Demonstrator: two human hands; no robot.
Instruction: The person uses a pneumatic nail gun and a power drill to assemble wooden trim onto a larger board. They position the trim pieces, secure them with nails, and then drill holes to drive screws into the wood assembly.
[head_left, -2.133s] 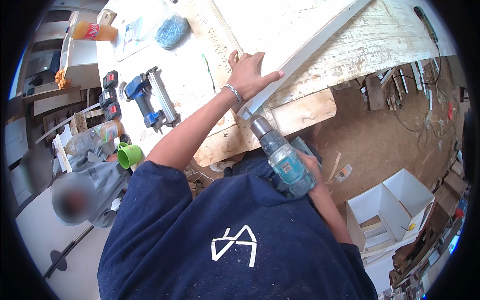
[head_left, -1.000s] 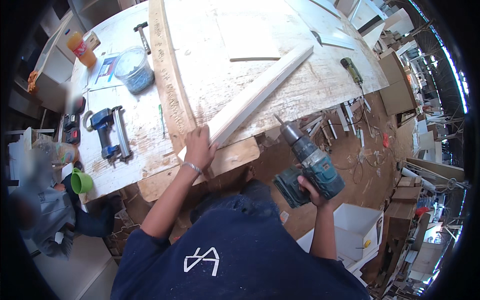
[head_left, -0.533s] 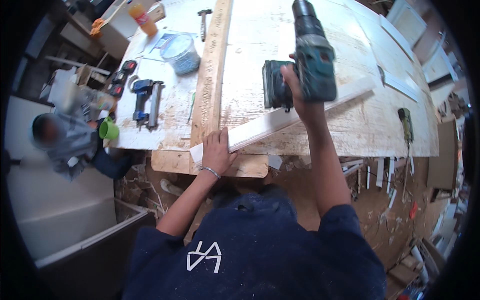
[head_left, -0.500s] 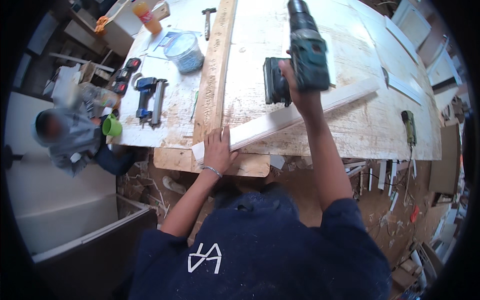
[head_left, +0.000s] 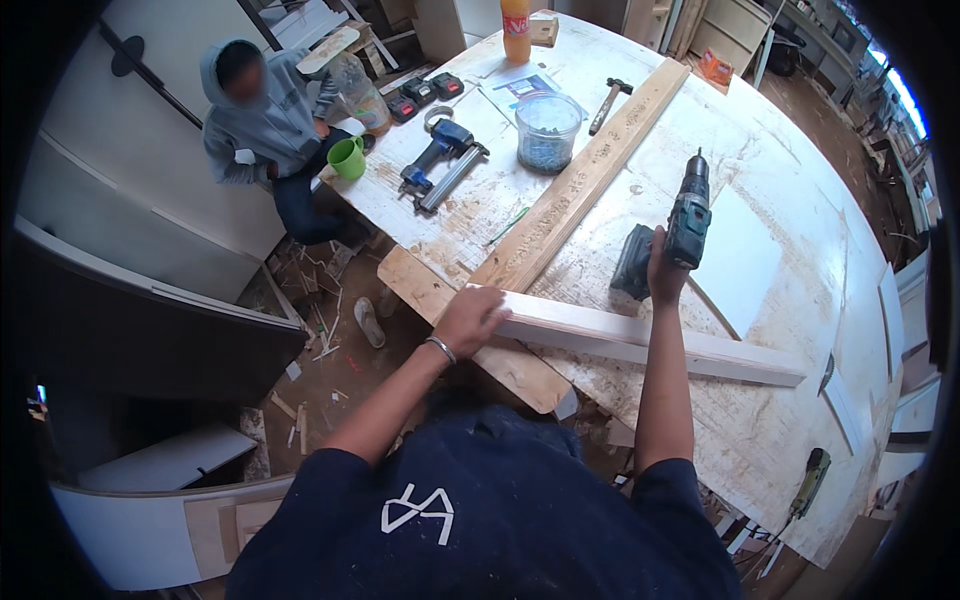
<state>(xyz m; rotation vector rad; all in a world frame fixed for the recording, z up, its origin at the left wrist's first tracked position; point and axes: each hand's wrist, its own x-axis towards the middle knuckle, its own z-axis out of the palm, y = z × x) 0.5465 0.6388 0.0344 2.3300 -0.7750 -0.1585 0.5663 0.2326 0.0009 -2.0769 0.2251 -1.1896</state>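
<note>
My right hand (head_left: 664, 272) is wrapped round the handle of a dark green cordless drill (head_left: 688, 222). The drill is over the table, and its bit points away from me. A long white bar of wood (head_left: 640, 334) lies along the near side of the table, with my right forearm crossing above it. At its left end, my left hand (head_left: 472, 322) grips the bar, fingers over the top. Touching that end, a bare wooden plank (head_left: 590, 175) runs away toward the far edge. The left fingertips are partly hidden.
On the white table (head_left: 760, 175) stand a clear tub of screws (head_left: 548, 135), a hammer (head_left: 610, 105), a nail gun (head_left: 440, 165), a green mug (head_left: 347, 158), batteries (head_left: 420, 95) and an orange drink bottle (head_left: 516, 30). A green power tool (head_left: 810, 482) lies right. A person (head_left: 265, 115) sits left.
The view has swung left, so the table appears turned. The drill in my right hand sits lower in the picture and farther right. My left hand stays on the bar's end.
</note>
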